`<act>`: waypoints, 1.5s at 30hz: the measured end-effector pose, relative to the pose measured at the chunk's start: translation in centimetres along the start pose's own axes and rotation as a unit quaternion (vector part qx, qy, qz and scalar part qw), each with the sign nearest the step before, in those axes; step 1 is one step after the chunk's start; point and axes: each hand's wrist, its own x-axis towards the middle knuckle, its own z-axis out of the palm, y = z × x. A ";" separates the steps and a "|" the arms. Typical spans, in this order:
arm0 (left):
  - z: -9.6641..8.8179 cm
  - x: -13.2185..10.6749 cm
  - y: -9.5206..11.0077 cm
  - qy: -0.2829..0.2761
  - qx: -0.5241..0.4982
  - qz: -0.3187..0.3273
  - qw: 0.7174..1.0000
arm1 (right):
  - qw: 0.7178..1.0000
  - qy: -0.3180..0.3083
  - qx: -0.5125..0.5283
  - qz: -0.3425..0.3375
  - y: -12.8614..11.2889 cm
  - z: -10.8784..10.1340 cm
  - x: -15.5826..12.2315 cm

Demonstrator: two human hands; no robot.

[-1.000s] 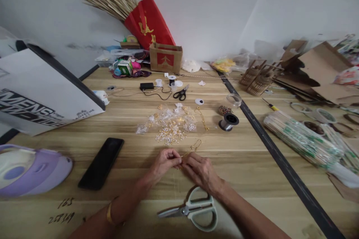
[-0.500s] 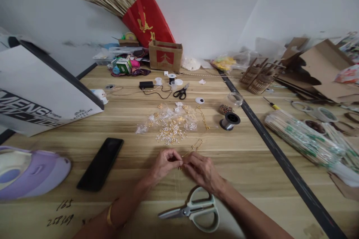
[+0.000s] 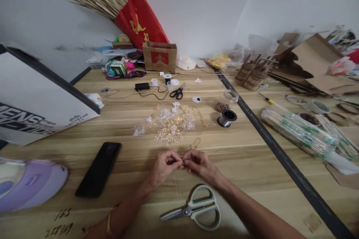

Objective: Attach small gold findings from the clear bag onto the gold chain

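My left hand [image 3: 164, 165] and my right hand [image 3: 200, 164] meet fingertip to fingertip low over the wooden table [image 3: 246, 157], both pinched on a small gold piece [image 3: 181, 165] that I cannot make out in detail. A short gold chain [image 3: 195, 143] lies just beyond my fingers. Farther back sits a heap of gold and silver findings in clear bags [image 3: 168, 123]. Pale green scissors [image 3: 196, 209] lie shut on the table right under my right wrist.
A black phone [image 3: 98, 168] lies to the left, with a lilac case [image 3: 25, 186] and a white shopping bag [image 3: 36, 101] beyond it. A wire spool [image 3: 226, 118], black scissors [image 3: 177, 92], a red bag [image 3: 138, 22] and a bundle of sticks [image 3: 300, 134] are farther off.
My view has shifted slightly right and down. My hands stay pinched together on the small gold piece, and the trailing chain now lies a little apart from the fingers.
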 end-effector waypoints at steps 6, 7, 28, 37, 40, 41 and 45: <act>0.0 0.0 -0.3 0.000 0.005 0.021 1.000 | 0.999 -0.004 0.043 0.030 0.4 -0.1 0.3; 0.0 0.0 -0.2 0.005 0.006 0.024 1.000 | 0.998 -0.005 0.045 0.033 0.5 -0.1 0.3; 0.8 -0.4 -0.6 0.046 0.087 0.144 0.985 | 0.985 -0.051 0.134 0.094 0.7 -0.5 0.7; 0.7 -0.5 -0.6 0.066 0.038 0.136 0.988 | 0.989 -0.027 0.128 0.075 0.7 -0.4 0.5; 0.5 -0.4 -0.4 0.064 0.015 0.075 0.995 | 0.992 -0.020 0.109 0.066 0.8 -0.4 0.5; 0.4 -0.3 -0.4 0.063 0.007 0.058 0.996 | 0.993 -0.016 0.099 0.064 0.8 -0.4 0.5; 0.2 -0.3 -0.2 0.062 -0.024 0.003 0.998 | 0.998 -0.005 0.050 0.049 0.9 -0.3 0.4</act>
